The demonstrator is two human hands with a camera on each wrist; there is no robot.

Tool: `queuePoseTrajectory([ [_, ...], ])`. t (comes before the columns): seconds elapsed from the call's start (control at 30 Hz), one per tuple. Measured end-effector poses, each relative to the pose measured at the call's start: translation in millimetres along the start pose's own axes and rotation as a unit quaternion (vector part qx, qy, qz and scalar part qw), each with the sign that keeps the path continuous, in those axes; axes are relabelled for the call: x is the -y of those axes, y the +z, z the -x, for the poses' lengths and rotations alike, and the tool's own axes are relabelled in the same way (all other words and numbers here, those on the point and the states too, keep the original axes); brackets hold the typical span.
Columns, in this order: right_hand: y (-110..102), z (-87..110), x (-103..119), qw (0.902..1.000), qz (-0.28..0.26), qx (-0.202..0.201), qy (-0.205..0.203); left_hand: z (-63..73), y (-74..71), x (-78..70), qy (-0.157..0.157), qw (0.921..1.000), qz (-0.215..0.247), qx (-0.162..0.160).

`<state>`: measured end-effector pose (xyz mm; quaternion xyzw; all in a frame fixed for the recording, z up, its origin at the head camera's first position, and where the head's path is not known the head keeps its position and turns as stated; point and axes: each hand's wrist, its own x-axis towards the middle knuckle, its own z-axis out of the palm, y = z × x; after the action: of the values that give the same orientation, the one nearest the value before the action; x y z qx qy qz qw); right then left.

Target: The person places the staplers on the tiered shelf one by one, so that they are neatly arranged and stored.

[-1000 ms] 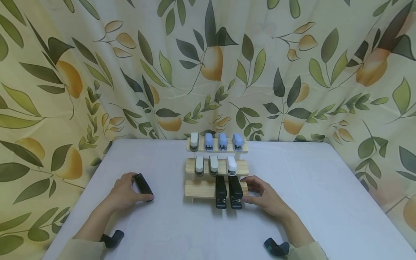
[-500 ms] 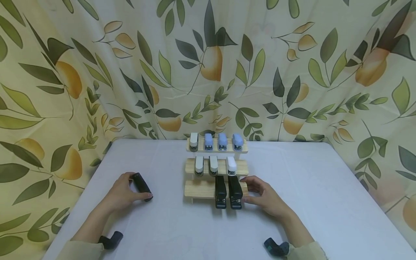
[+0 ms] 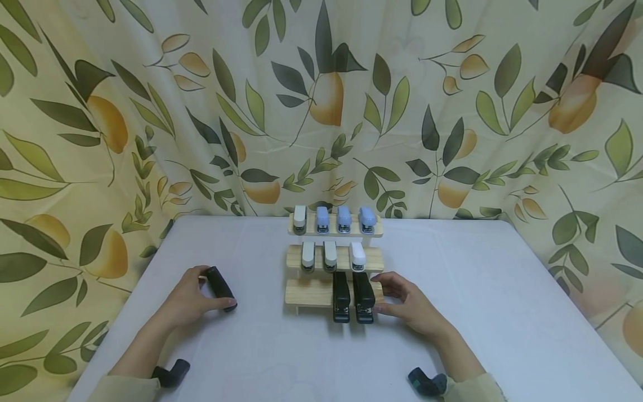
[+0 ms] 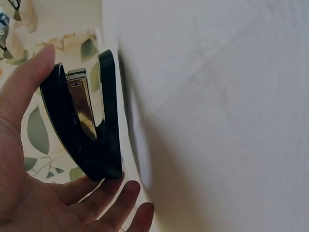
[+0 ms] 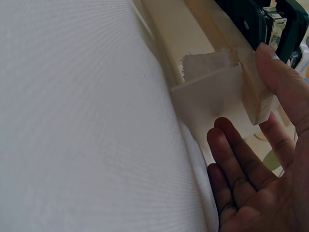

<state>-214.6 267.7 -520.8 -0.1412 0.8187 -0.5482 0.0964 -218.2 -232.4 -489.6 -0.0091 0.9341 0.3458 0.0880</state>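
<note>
My left hand (image 3: 188, 296) holds a black stapler (image 3: 221, 289) at the table's left side, thumb at one end and fingers at the other. In the left wrist view this stapler (image 4: 82, 116) has its arm parted from its base, close to the white cloth. My right hand (image 3: 409, 307) grips the right end of the lowest board of a stepped wooden rack (image 3: 308, 291); thumb and index finger lie on opposite sides of the board (image 5: 256, 92). Two black staplers (image 3: 341, 298) stand side by side on that board, beside the right thumb.
The middle board carries three small pale staplers (image 3: 330, 255). On the top board are a white stapler (image 3: 300, 218) and three blue staplers (image 3: 344, 219). A white-covered table (image 3: 241, 357) lies beneath, with a leaf-patterned curtain (image 3: 392, 167) behind.
My left hand and the black stapler have shifted very slightly left since a second ago. The right hand and the rack have stayed in place.
</note>
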Motion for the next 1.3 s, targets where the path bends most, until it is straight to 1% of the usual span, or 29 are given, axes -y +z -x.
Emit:
queuePoseTrajectory([
  [0.4, 0, 0.1, 1, 1.0000, 0.002, -0.001, 0.003, 6.3, 2.4, -12.2, 0.004, 1.0000, 0.006, 0.002],
  [0.7, 0, 0.0, 1, 1.0000, 0.003, -0.002, 0.003, 11.3, 2.5, -26.7, 0.020, 0.9998, 0.004, -0.006],
  [0.83, -1, -0.1, 1, 1.0000, 0.005, -0.002, 0.000, 12.8, 3.6, -30.7, 0.026, 0.9996, 0.005, -0.009],
  [1.07, -1, -0.2, 0, 1.0000, 0.007, -0.001, -0.001, 14.8, 6.9, -36.5, 0.020, 0.9997, 0.005, -0.009],
  [1.3, -1, -0.6, -2, 1.0000, 0.005, 0.000, 0.000, 18.6, 6.9, -46.6, 0.025, 0.9996, 0.013, -0.008],
])
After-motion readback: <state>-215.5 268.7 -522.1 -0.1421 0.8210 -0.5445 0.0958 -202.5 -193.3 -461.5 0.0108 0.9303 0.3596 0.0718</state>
